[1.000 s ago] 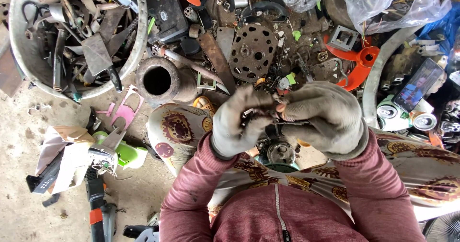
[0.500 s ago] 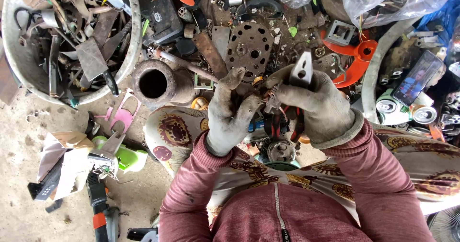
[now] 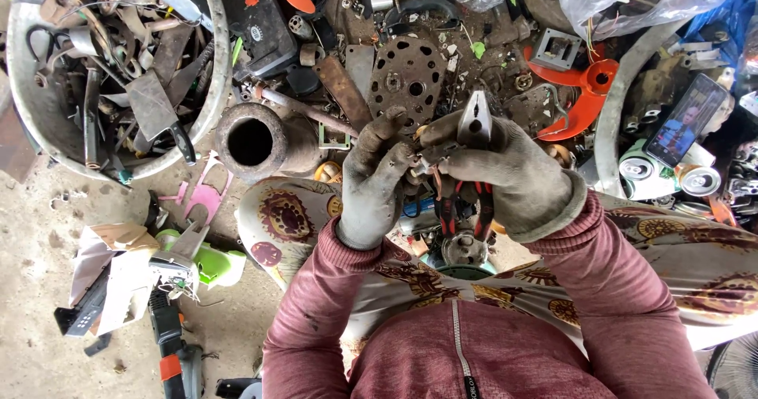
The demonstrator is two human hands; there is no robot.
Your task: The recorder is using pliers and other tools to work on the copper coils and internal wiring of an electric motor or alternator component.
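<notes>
Gloved hands work a small part with pliers

The right hand [image 3: 513, 174] clamps red-handled pliers [image 3: 472, 170]; the left hand [image 3: 375, 182] pinches a small part [image 3: 422, 162] at their tip. A scrap-filled metal basin [image 3: 209, 67] sits well left.

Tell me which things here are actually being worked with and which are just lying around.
In use: pliers held in right hand; small metal part pinched by left hand.

Lying about: rusty pipe, perforated disc, orange fan blade, tub of scrap, phone.

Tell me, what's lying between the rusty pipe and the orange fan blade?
In the head view, between the rusty pipe and the orange fan blade lies a round perforated metal disc, plus a flat rusty bar.
</notes>
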